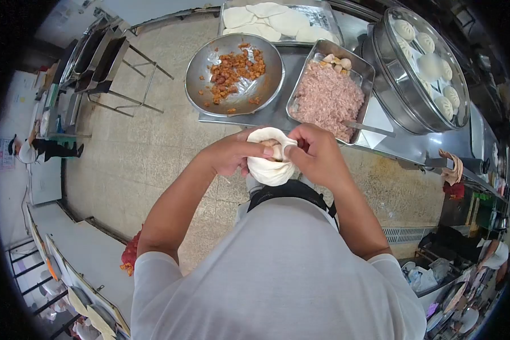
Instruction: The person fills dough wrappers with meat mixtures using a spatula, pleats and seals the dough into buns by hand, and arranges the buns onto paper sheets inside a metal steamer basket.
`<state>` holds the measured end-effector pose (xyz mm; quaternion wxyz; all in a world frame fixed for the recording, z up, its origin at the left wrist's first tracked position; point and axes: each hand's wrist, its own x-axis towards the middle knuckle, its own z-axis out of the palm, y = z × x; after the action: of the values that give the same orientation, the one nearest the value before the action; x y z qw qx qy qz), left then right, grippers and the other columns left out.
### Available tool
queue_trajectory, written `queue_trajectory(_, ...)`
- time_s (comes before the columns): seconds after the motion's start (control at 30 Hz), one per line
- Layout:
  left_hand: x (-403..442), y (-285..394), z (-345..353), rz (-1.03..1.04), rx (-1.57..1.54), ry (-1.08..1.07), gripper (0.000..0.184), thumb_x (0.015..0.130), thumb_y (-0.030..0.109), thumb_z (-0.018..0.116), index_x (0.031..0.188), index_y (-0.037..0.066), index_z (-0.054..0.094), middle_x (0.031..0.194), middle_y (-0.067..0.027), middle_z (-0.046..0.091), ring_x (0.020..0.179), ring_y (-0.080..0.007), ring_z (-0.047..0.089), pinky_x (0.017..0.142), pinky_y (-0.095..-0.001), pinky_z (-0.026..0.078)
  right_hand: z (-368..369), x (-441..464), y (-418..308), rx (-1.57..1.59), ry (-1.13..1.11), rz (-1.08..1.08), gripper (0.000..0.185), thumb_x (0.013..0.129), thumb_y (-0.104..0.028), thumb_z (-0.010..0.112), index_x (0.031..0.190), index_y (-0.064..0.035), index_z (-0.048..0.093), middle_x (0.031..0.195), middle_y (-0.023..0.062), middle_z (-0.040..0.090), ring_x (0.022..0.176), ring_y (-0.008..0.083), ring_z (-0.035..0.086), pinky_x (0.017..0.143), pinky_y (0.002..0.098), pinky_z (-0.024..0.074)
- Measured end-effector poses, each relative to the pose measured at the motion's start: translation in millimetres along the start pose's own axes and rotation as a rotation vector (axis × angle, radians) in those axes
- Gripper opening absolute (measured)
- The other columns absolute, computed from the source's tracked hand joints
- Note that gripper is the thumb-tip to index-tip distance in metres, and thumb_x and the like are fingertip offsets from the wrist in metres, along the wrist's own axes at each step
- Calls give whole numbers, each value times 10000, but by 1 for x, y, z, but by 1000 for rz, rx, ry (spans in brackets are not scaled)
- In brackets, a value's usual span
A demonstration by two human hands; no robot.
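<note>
Between my hands, in front of my body, is a filled bun (272, 170) of white dough, its top still gaping with some filling showing inside. My left hand (232, 153) cups the dough from the left, thumb laid over the filling. On the other side, my right hand (317, 153) pinches the dough's upper right edge between thumb and fingers. Just beyond my hands, a steel tray of pinkish minced meat (328, 93) has a flat metal utensil (371, 129) sticking out. Left of it, a steel bowl (192, 73) holds orange-brown chopped filling (232, 73).
A tray of flat dough rounds (266, 20) lies at the back of the metal counter. Stacked steamers (388, 73) with pleated buns (447, 102) stand at the right. A metal rack (107, 68) is on the left, where another person (37, 150) stands. A cloth (452, 167) hangs at right.
</note>
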<state>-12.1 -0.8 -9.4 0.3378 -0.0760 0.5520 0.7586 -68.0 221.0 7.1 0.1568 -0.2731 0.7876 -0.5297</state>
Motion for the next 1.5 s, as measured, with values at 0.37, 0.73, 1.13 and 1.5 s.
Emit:
queue_trajectory(0.37,-1,16,-1,-82,176,-29,585,825,273,697,1358,117,513,1021,29,636,789,-28,574,480,-191,375,4,3,-9,-166,53,-125,165,780,-135,654,770,26,617,746,182,590,682,361,594,638,442,460)
queue_trajectory(0.73,35,-81,41,320,-1046,131,1021,826,857,194,1409,53,436,1375,-159,517,1239,-317,535,1071,-468,413,12,-4,11,-239,-46,-15,222,809,-172,619,744,40,606,716,230,582,677,416,585,645,482,455)
queue_trajectory(1.13,21,-55,25,561,-744,4,938,849,813,302,1371,42,416,1297,-146,547,1209,-275,555,1033,-469,449,6,6,-8,-214,7,-159,161,805,-129,651,816,29,622,756,181,591,688,348,595,623,429,460)
queue_trajectory(1.5,17,-48,23,603,-512,-33,952,851,797,316,1412,30,368,1374,-154,495,1276,-284,505,1079,-472,411,3,9,-11,-95,70,-130,146,788,-118,648,793,26,625,730,168,584,677,334,587,614,424,453)
